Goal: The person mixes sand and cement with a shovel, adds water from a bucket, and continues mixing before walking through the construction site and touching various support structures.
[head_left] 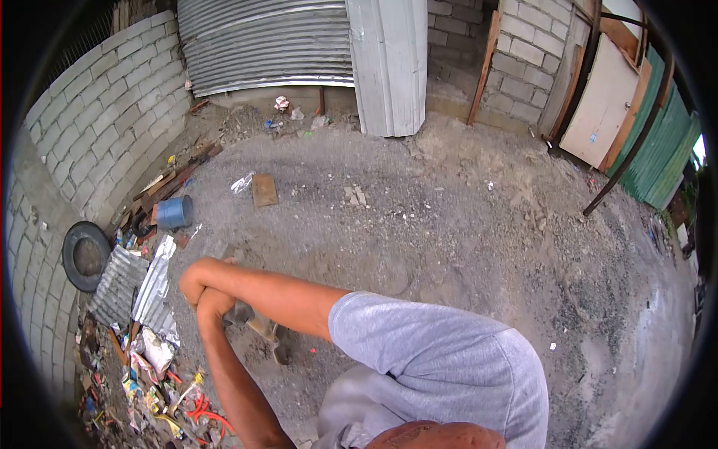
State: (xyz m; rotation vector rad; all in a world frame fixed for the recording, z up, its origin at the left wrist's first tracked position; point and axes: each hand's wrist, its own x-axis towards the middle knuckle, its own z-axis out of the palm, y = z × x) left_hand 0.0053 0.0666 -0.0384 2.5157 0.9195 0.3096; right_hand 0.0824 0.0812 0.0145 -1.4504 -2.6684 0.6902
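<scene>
My right arm, in a grey sleeve, reaches across to the left, and my right hand (pixel 197 277) is closed at the end of it. Just below, my left hand (pixel 215 302) is closed too, its wrist meeting the right hand so that the two overlap. Whatever they grip is hidden by the fingers and forearms; I cannot tell what it is. Under the forearms, close to the ground, a dusty tan and grey object (pixel 259 326) shows in part. Grey gravelly ground (pixel 389 262) lies beneath.
Left of my hands lie corrugated metal sheets (pixel 120 284), a tire (pixel 85 257), a blue bucket (pixel 175 212) and scattered trash (pixel 161 382). A brown board (pixel 264 190) rests on the gravel ahead. Block walls (pixel 112 116) and a corrugated metal fence (pixel 265 45) enclose the yard.
</scene>
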